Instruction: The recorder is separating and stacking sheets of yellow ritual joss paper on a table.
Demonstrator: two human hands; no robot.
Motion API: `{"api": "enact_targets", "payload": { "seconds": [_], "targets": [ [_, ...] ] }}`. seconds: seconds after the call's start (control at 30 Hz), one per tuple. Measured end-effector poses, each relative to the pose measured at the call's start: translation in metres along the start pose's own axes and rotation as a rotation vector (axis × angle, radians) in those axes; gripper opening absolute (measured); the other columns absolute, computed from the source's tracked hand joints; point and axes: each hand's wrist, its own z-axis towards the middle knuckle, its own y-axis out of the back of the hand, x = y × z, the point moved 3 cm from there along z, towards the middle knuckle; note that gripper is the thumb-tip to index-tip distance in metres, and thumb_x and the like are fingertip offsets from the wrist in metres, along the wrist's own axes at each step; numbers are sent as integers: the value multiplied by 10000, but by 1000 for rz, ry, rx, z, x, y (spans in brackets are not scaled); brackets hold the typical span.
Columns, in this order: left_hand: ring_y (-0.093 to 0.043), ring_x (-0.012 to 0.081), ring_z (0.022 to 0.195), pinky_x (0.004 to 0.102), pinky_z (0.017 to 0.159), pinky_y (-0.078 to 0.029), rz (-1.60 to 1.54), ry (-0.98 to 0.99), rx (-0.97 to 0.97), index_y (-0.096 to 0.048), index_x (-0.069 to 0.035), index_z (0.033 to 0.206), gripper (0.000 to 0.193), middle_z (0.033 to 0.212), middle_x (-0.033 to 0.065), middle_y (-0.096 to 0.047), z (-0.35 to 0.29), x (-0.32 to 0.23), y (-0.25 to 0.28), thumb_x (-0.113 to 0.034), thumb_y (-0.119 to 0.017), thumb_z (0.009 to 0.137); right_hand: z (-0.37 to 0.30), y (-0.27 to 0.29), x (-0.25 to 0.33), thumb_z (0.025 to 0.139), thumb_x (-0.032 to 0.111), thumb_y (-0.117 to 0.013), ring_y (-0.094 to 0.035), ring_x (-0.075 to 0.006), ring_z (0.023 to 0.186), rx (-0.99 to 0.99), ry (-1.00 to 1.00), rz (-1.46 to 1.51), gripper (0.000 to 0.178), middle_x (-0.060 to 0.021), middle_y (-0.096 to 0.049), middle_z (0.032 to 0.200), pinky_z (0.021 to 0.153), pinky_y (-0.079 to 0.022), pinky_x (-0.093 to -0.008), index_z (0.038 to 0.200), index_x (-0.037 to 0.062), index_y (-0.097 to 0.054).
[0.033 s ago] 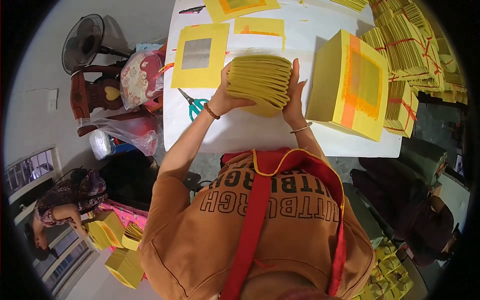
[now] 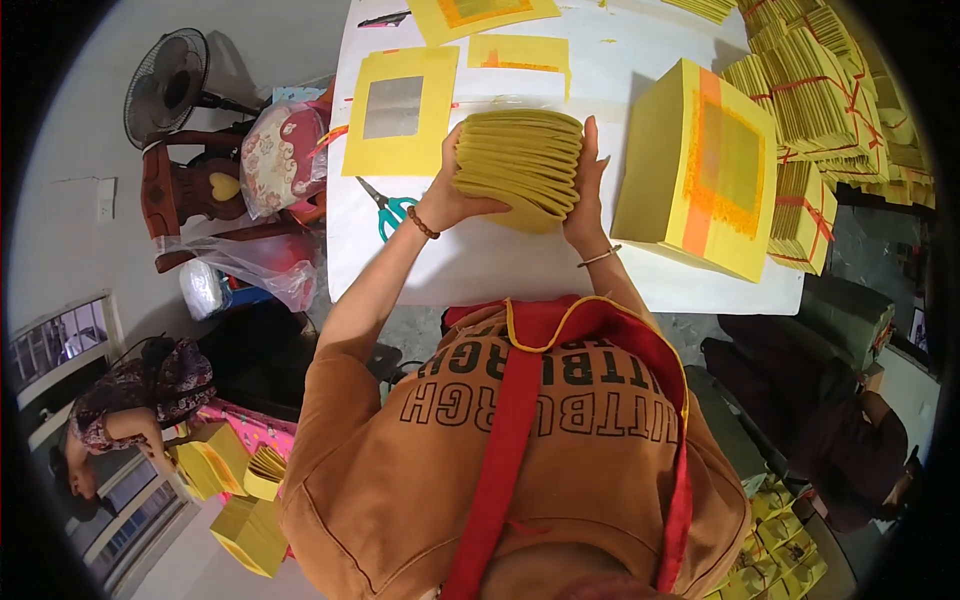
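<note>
A thick stack of folded yellow paper (image 2: pixel 520 165) is upheld between my two hands, its layered folds turned toward the far side. My left hand (image 2: pixel 455 190) grips the stack's left side, with the thumb lying across its near face. Against the right side presses my right hand (image 2: pixel 588 190), its fingers pointing away from me. Teal-handled scissors (image 2: pixel 388 208) lie on the table just left of my left wrist. Beyond them is a flat yellow sheet (image 2: pixel 355 120) with a grey square in its middle.
On the white table (image 2: pixel 400 275) a large yellow paper block (image 2: pixel 650 160) with orange markings stands to the right. Bundles tied with red string (image 2: pixel 810 90) are piled at the far right. A fan (image 2: pixel 168 88) and a wooden chair (image 2: pixel 175 190) are at left. Another person (image 2: pixel 140 400) bends over at lower left.
</note>
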Motion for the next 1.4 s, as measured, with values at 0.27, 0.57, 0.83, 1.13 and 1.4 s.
{"api": "enact_targets", "payload": {
  "seconds": [0.27,0.57,0.83,1.13,1.4],
  "targets": [
    [-255,221,1309,368,1097,-252,55,28,35,-24,-65,1418,1245,1404,78,-251,0,-11,0,-121,-878,514,2,6,-11,918,602,-197,-336,-207,1264,-2,263,-199,721,-102,-304,1388,1046,-307,-361,1448,122,-95],
    [-268,230,1301,362,1093,-257,15,75,48,-65,-54,1410,1202,1389,87,-273,-1,-7,0,-131,-875,525,8,10,-21,921,577,-284,-423,-187,1188,32,130,148,664,-93,-398,1288,1006,-376,-344,1361,81,-247],
    [-329,220,1261,366,1056,-310,-29,39,-12,-159,-54,1369,1068,1346,90,-324,0,-1,-3,-113,-859,564,5,9,-17,963,504,-247,-463,-146,1111,-26,114,34,549,-76,-456,1193,954,-401,-316,1278,62,-332],
    [-368,213,1232,360,1027,-355,10,90,-54,-165,-55,1360,1047,1319,85,-359,1,-6,-5,-78,-852,570,4,10,-9,963,511,-248,-407,-165,1115,-61,101,-87,589,-94,-413,1180,966,-350,-308,1296,26,-282],
    [-394,216,1205,357,1017,-368,87,77,-17,-192,-44,1340,1026,1270,89,-393,7,-6,-1,-87,-859,562,-13,16,1,663,218,-787,-330,-230,1272,208,134,-312,1072,-123,-333,1342,1035,-323,-344,1424,78,-47]
  ]
}}
